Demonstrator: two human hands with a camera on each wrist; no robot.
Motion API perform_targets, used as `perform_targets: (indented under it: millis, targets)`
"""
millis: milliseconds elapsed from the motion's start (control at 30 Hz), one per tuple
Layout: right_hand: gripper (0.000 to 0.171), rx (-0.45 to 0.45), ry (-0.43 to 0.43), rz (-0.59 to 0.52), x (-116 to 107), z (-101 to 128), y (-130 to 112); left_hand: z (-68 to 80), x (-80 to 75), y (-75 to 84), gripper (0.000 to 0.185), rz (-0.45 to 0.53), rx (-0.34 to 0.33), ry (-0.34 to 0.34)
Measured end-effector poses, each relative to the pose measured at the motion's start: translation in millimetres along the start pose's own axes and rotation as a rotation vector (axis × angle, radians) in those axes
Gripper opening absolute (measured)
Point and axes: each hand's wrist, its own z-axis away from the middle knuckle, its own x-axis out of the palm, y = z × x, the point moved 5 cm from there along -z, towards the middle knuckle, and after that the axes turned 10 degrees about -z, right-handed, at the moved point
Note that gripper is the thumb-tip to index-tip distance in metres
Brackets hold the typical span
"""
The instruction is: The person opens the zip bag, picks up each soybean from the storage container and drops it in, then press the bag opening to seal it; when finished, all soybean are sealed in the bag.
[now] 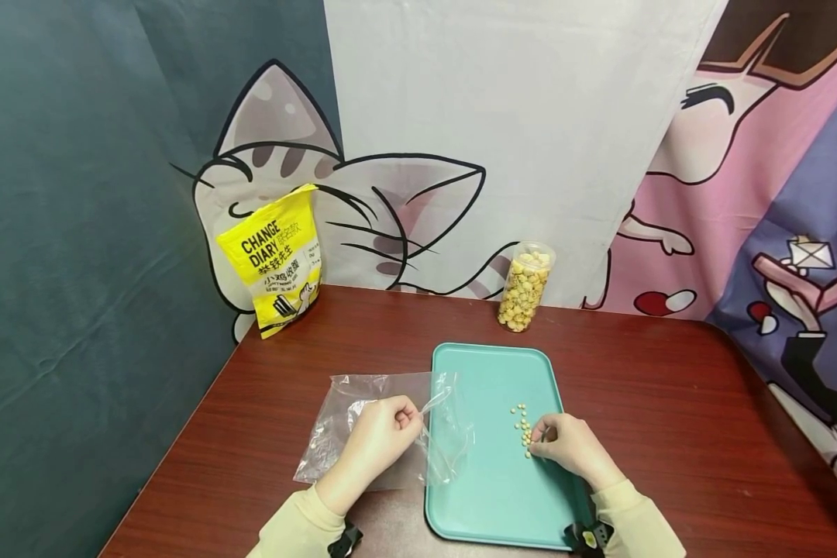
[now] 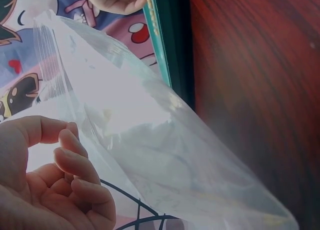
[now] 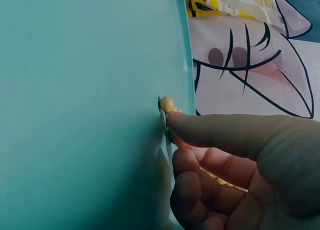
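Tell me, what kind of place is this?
Probably a makeshift tabletop set, not a real kitchen: a wooden table hemmed in by cartoon cat cloth backdrops, with a yellow snack bag, a jar of pellets and a teal tray.

A clear plastic bag [image 2: 150, 135] is pinched by the left hand [image 2: 50, 180]. Beyond the bag, a teal tray [image 2: 162, 45] is seen on the counter [image 2: 255, 90].

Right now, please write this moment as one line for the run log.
left hand: pinches clear plastic bag edge | right hand: fingertips on small yellow pellets | pellets: on teal tray | jar, yellow pouch: upright behind
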Motion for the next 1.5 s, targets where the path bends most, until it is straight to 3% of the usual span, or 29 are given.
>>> perform_targets:
  millis: [500, 1133, 1500]
  targets:
    - [0.013, -0.019, 0.005, -0.069, 2.4, -0.3, -10.7, 0.4, -0.4, 0.6, 0.015, -0.007, 0.014, 0.009]
    - [0.006, -0.353, 0.004, -0.211, 31.0, 7.0, -64.3, 1.6, 1.5, 4.4, 0.014, 0.010, 0.037, 0.002]
    - [0.008, -0.331, -0.104, -0.251, 51.4, 5.9, -75.1, 2.2, 5.1, 4.8, 0.015, 0.006, 0.050, -0.012]
